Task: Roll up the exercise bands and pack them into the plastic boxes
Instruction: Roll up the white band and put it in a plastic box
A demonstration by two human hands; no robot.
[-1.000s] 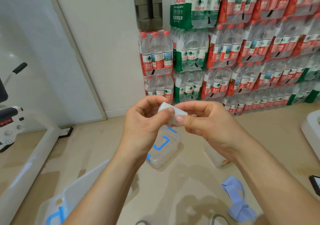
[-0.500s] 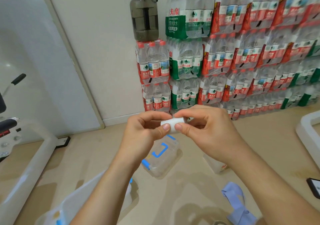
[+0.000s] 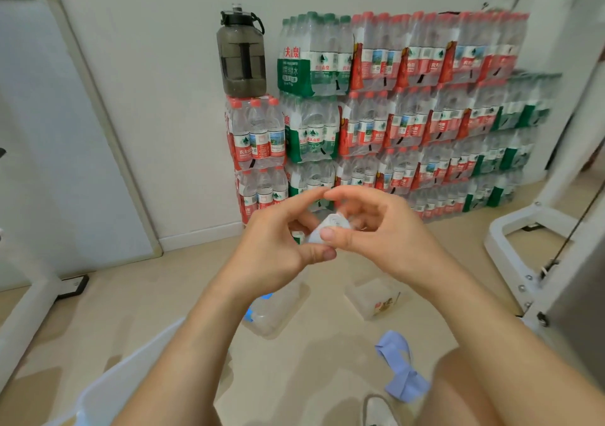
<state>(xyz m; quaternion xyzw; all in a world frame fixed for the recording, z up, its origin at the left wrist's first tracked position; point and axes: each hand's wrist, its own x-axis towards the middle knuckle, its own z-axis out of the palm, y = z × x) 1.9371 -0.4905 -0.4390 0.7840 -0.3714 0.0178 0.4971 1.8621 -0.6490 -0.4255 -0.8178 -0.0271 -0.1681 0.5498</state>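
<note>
One whitish band (image 3: 332,224), a tight coil.

Gym room, doubling as storage. Water bottle packs (image 3: 409,114) stacked beyond the grip, exercise machine frame (image 3: 495,240) right of it.

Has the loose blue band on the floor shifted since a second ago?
No. The blue band still lies just this side of the small clear box, as before.

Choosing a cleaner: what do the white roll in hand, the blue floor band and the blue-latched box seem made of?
White rolled band: thin matte rubber, probably latex; tightly coiled layers. Blue band: likely the same; limp, folded. Blue-latched box: glossy clear plastic; floor shows through.
</note>
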